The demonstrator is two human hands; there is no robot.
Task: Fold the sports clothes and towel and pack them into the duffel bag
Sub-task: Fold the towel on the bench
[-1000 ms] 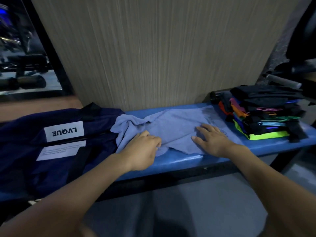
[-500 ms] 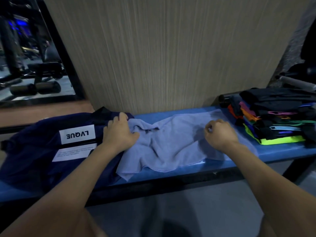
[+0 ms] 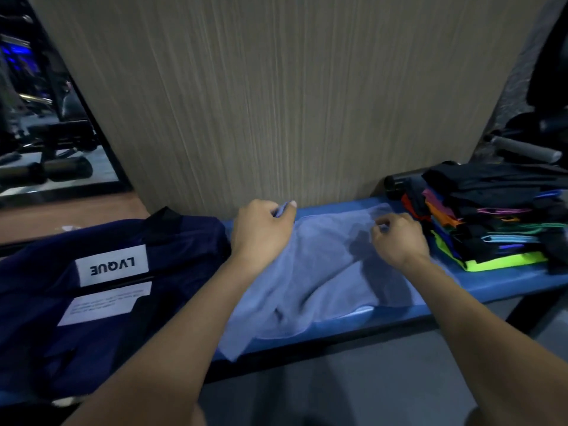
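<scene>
- The left hand (image 3: 261, 233) had moved to the towel's (image 3: 310, 281) far edge since the previous frame, pinching it.
- The right hand (image 3: 399, 238) gripped the far edge too.
- The duffel bag (image 3: 101, 299) lay left of the left hand; folded sports clothes (image 3: 495, 216) sat just right of the right hand.

The towel (image 3: 322, 272) is soft matt cloth; the bench (image 3: 507, 281) looks smooth padded vinyl; the wall (image 3: 261, 103) is streaked wood grain.

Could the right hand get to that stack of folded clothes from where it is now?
Probably yes: the right hand pinches the towel right beside the stack of folded clothes, with nothing between them, though it must release the towel first.
</scene>
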